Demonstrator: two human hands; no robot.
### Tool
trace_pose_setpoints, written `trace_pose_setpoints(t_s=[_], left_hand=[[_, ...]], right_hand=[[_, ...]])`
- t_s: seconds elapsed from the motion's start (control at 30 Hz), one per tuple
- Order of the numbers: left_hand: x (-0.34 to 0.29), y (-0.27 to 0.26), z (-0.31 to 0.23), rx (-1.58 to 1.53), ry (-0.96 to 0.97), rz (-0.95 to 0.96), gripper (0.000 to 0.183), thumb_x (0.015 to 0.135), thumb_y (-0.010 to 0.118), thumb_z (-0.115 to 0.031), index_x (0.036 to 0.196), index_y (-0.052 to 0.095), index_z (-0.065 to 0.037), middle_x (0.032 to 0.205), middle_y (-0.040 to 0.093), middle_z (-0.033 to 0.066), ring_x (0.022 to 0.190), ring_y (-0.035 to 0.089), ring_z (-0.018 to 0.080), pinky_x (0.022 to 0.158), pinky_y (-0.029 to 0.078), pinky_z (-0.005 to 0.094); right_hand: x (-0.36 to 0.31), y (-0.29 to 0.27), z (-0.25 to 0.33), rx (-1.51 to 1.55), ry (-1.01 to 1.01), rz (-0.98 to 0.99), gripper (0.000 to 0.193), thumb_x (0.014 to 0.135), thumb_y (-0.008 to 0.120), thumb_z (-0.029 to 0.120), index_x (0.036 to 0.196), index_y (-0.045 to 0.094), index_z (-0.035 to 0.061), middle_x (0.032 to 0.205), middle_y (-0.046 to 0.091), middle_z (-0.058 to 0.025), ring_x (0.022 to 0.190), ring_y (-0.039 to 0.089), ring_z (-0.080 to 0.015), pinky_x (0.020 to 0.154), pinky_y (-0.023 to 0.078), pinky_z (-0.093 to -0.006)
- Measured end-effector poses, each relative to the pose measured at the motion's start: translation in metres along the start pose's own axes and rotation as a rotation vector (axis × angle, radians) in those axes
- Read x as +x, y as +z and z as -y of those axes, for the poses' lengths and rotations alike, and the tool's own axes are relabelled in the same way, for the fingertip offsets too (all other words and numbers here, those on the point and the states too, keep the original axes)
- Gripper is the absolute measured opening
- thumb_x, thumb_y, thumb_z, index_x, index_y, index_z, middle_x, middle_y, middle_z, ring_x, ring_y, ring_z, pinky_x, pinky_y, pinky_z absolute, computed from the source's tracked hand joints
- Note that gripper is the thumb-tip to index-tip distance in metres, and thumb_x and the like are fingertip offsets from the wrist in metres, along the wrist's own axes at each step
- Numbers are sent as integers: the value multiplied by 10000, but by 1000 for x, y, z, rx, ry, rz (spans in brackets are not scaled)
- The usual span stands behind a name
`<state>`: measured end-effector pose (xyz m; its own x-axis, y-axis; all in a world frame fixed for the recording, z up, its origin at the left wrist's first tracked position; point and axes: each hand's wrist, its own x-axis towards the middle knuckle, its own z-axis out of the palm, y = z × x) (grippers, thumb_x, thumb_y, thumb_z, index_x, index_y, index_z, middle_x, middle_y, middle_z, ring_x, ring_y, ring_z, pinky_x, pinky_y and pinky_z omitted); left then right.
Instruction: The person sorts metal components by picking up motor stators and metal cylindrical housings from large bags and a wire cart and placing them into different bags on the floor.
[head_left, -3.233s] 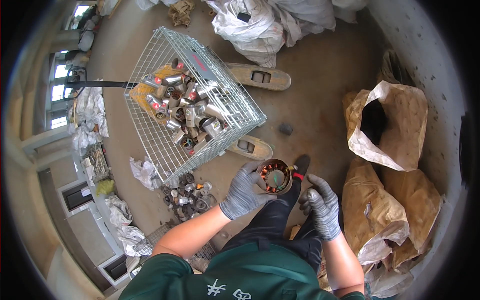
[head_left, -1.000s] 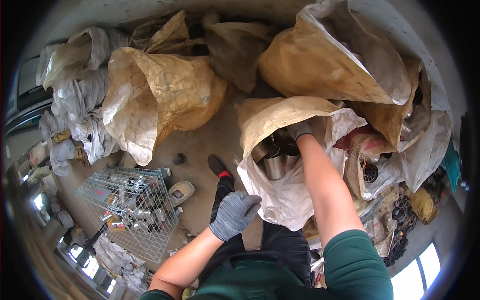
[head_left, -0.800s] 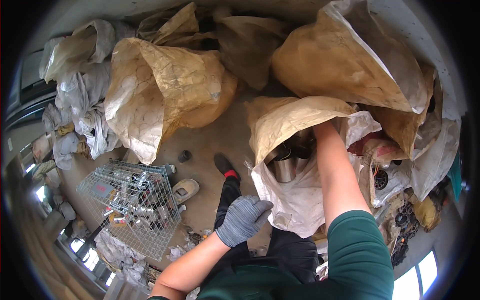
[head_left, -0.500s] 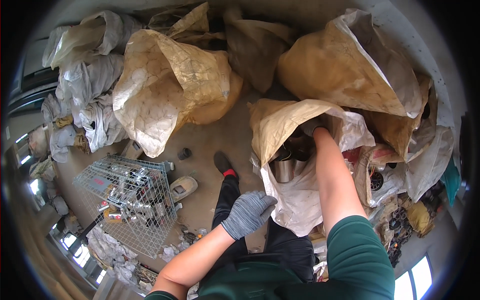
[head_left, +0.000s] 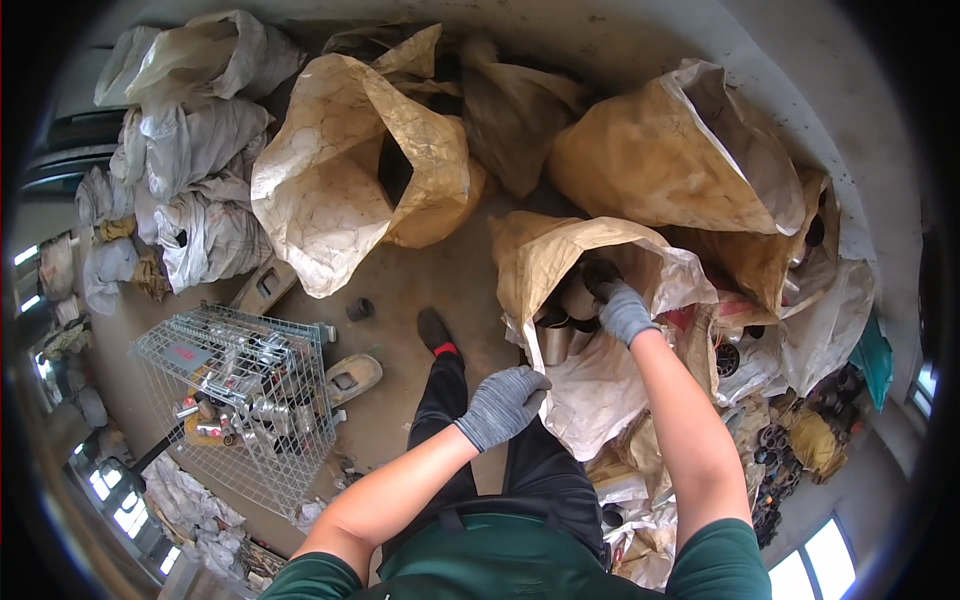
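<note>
A large tan sack (head_left: 520, 260) with a white inner side stands before me, its mouth gaping toward me. Several grey and dark metal cylinders (head_left: 554, 345) lie inside. My left hand (head_left: 502, 408), in a grey knit glove, is closed on the near edge of the sack, thumb and fingers pressed together. At the sack's mouth, my right hand (head_left: 627, 312), in a matching glove, grips a dark, round-ended metal cylinder (head_left: 600, 273). Part of that cylinder is hidden by the fingers and the sack's shadow.
A wire mesh cage (head_left: 250, 380) with metal parts stands at left. Another open tan sack (head_left: 330, 180) is ahead, and a big one (head_left: 670, 150) leans at the right wall. White sacks (head_left: 205, 140) are piled far left. A small dark cylinder (head_left: 360, 309) lies on the floor.
My right hand has drawn back from deep inside the sack to its mouth, now showing a metal cylinder. My left hand stays at the sack's edge. The view has shifted slightly.
</note>
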<state>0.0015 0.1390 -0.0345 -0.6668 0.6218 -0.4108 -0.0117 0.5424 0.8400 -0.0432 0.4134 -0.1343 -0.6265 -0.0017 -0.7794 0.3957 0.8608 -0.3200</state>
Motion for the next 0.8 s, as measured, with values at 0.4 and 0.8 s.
trace_pose_setpoints(t_s=[0.4,0.8], left_hand=[[-30,-21,-16,-437,-141,41,631,871,744,-100,1432,459,-57,1082,624,80,1018,635,175,939,531,334],[-101,-100,-49,-230,90,-23,882,736,888,-264,1477,445,-82,820,595,45,728,585,153,679,490,293]], right_hand=[[-225,33,17,2246,454,-179,226,998,553,332,1048,638,128,916,686,-36,641,619,-184,704,540,-449],[-241,99,92,2432,561,261,270,1025,485,303,1175,612,117,1001,691,-48,650,610,-173,684,551,-437]])
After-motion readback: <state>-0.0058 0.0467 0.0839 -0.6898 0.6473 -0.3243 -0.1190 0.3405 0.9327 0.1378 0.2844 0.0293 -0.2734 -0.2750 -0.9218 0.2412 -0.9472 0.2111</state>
